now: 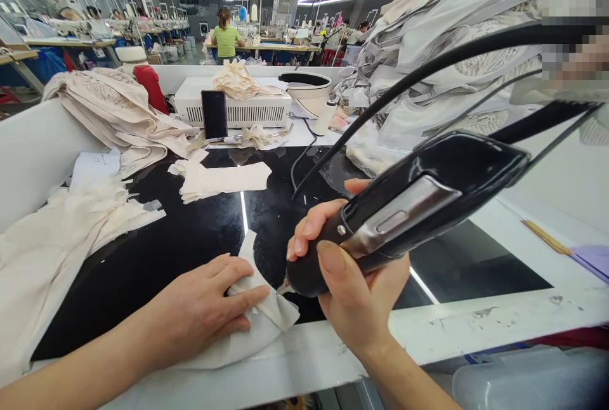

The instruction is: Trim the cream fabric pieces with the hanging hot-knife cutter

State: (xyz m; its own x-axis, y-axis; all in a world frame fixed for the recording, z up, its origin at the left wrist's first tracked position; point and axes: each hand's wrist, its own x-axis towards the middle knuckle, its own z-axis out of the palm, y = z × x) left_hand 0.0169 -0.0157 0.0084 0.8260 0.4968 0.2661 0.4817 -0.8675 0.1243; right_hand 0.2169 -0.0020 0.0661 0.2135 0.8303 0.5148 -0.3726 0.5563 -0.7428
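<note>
My right hand (354,289) is wrapped around a black corded hand tool (399,207) with a silver side panel. The tool slants down to the left, and its small metal tip (284,287) meets a cream fabric piece (252,327) at the front of the black tabletop. My left hand (204,302) lies on that same fabric, fingers spread and pressing it down, just left of the tip. Part of the fabric is hidden under the fingers, and one corner is folded over near the tip.
Stacked cream pieces (228,180) lie behind my hands; more fabric (42,238) covers the left side. A white box (261,110) with a phone (214,115) stands at the back. Lace garments (428,48) pile high at right. A thick black cable (380,99) arches across.
</note>
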